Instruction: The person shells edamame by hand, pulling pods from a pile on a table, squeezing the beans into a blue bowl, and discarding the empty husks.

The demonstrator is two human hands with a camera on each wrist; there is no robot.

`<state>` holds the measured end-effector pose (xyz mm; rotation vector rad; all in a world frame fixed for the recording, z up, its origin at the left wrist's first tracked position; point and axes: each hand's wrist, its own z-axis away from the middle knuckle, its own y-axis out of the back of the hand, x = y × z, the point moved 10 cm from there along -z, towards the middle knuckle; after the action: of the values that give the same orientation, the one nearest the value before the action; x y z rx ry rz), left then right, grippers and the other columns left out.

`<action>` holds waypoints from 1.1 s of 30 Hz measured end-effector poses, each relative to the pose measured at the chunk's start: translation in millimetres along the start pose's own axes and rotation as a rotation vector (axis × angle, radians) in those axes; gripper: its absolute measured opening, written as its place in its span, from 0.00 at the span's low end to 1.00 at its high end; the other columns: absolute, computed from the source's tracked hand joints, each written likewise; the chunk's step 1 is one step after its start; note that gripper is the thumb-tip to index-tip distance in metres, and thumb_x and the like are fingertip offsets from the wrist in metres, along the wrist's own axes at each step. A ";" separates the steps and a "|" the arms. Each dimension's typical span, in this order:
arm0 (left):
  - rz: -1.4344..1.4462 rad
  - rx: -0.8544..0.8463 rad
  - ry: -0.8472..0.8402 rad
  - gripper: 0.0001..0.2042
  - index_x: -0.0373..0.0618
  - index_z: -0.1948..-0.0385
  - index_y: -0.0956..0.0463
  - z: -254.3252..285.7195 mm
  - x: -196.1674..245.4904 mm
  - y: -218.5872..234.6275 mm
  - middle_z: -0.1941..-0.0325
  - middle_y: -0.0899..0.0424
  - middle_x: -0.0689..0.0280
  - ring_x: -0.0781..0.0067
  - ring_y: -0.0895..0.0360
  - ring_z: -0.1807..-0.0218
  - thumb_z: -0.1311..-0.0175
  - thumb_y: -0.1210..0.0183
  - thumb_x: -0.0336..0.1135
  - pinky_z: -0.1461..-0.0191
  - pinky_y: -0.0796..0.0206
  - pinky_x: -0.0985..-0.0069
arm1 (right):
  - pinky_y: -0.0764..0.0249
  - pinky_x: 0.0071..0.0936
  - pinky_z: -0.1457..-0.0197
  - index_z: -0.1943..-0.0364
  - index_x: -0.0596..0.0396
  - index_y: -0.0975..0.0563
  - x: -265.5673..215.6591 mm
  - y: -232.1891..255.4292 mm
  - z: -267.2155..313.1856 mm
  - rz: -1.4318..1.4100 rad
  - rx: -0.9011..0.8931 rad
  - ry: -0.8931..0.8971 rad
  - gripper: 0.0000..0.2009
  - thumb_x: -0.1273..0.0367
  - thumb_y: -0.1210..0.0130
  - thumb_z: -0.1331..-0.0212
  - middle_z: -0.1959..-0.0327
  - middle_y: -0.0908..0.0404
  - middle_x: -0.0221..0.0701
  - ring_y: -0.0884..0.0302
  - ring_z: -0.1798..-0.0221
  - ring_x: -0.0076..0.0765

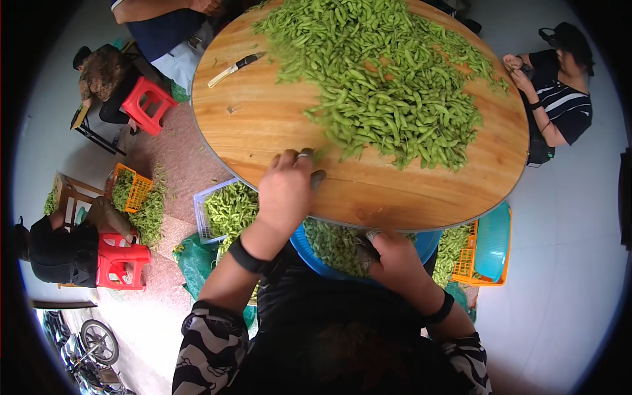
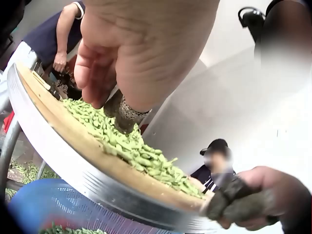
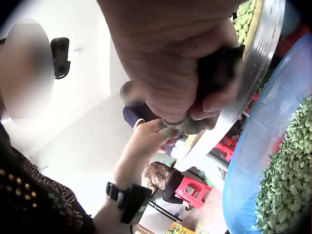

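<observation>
Left hand (image 1: pixel 284 191) on the round wooden table (image 1: pixel 263 125), knuckles up, fingers curled at the near edge of the soybean pod pile (image 1: pixel 388 85); fingertip covers visible on thumb and index, 1 pod or none between them, cannot tell. Right hand (image 1: pixel 388 257) at the table's near rim, below the edge, covered fingertips pinched together over the blue basket (image 1: pixel 431 242); whether a pod sits in the pinch, cannot tell. Blue basket directly under the rim, holding shelled green beans (image 3: pixel 287 185). Knife (image 1: pixel 236 68) lying on the far left of the table, well apart from both hands. 2 seated persons at the table's far side.
</observation>
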<state>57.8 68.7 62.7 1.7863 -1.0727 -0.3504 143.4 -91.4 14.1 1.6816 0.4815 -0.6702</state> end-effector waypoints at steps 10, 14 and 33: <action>0.718 -0.325 0.190 0.07 0.38 0.60 0.26 28.7 11.8 -33.3 0.66 0.20 0.57 0.63 0.25 0.71 0.39 0.45 0.25 0.64 0.31 0.72 | 0.31 0.24 0.73 0.52 0.59 0.27 18.0 14.9 3.6 -0.493 0.083 -0.090 0.12 0.73 0.48 0.39 0.70 0.22 0.34 0.28 0.77 0.29; 1.381 -0.698 0.413 0.10 0.38 0.54 0.26 66.9 55.4 -54.7 0.69 0.24 0.69 0.80 0.31 0.70 0.36 0.48 0.23 0.64 0.34 0.80 | 0.39 0.13 0.79 0.46 0.56 0.30 19.5 4.0 -7.5 -0.937 -0.036 -0.252 0.13 0.73 0.54 0.34 0.70 0.24 0.24 0.35 0.81 0.13; 1.184 -0.572 0.150 0.11 0.40 0.51 0.26 67.8 68.1 -46.5 0.67 0.24 0.73 0.82 0.31 0.65 0.33 0.50 0.24 0.61 0.35 0.83 | 0.43 0.13 0.78 0.37 0.52 0.36 22.1 3.5 8.1 -1.201 -0.216 -0.432 0.20 0.72 0.54 0.33 0.68 0.26 0.23 0.39 0.79 0.12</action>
<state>76.2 -19.9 6.0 0.4845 -1.5201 0.2017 160.8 -101.0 1.0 0.8588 1.1993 -1.7151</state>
